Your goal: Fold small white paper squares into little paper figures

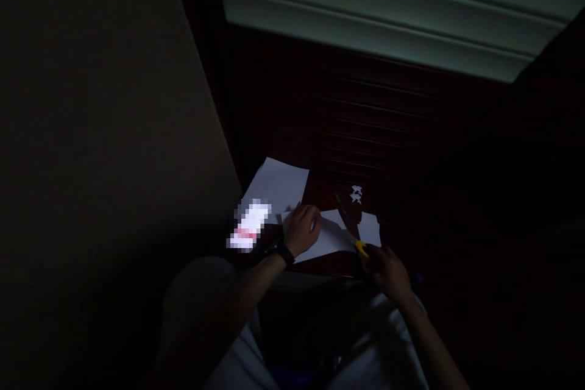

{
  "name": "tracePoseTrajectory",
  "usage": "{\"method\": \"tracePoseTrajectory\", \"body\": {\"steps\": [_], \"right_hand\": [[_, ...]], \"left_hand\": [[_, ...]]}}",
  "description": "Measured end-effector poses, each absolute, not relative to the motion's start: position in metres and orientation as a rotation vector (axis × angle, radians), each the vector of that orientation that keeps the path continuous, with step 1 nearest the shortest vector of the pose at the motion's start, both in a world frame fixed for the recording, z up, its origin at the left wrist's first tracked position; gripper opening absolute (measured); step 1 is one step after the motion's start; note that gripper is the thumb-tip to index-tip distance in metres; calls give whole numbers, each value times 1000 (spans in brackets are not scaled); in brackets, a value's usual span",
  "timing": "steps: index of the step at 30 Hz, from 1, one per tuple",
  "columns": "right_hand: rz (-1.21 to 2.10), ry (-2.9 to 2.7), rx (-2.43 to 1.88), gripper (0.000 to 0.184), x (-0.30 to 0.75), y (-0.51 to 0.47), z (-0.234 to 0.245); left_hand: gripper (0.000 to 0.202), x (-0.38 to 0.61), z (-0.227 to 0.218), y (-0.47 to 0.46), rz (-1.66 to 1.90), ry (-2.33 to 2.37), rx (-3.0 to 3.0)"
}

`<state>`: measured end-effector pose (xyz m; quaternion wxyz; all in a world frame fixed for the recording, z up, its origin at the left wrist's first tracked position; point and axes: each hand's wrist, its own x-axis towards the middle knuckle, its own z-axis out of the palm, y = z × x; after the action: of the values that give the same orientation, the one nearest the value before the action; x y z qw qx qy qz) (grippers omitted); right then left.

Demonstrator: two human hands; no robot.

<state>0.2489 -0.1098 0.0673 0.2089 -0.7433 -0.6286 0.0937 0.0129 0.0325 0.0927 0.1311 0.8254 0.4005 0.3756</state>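
Note:
My left hand point(302, 228), with a dark band on its wrist, rests on a white sheet of paper point(326, 241). Its fingers are curled and grip the sheet near the top left. In my right hand point(390, 271) is a yellow-handled cutting tool point(361, 248), its tip at the sheet's right edge. The dimness hides whether it is scissors or a knife. A smaller piece of paper point(369, 229) with an uneven left edge lies just beyond the tool. Farther back are small white paper cutouts point(356, 194).
Another white sheet point(280, 186) lies at the back left of the dark table point(326, 267). A bright, blurred-out screen point(250, 225) partly covers it. A thin pen-like object point(340, 205) lies behind my hands. A wall point(114, 103) rises on the left, with pale slats point(365, 6) behind.

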Motion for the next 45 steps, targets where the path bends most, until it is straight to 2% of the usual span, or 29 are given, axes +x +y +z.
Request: {"method": "tracePoseTrajectory", "body": {"steps": [9,16,18,24,29,35,45], "right_hand": [[182,-2137,-1879,45,236,-93,78],[265,-2158,-1816,21,215,-85,68],[281,-2145,-1812,19,214,-85,63],[336,-2075,-1804,28,214,-88,51],[324,-2074,-1783,28,215,-89,46],[283,-2096,-1775,28,213,-91,43],[264,-2202,-1717,38,213,-97,42]], "left_hand": [[17,13,104,36,1066,1156,2404],[16,16,103,42,961,1175,2541],[15,15,98,44,918,1191,2575],[22,15,81,53,792,1251,2595],[44,2,74,44,780,1186,2685],[41,-28,58,23,575,978,2813],[42,-33,35,11,587,1042,2786]]}}
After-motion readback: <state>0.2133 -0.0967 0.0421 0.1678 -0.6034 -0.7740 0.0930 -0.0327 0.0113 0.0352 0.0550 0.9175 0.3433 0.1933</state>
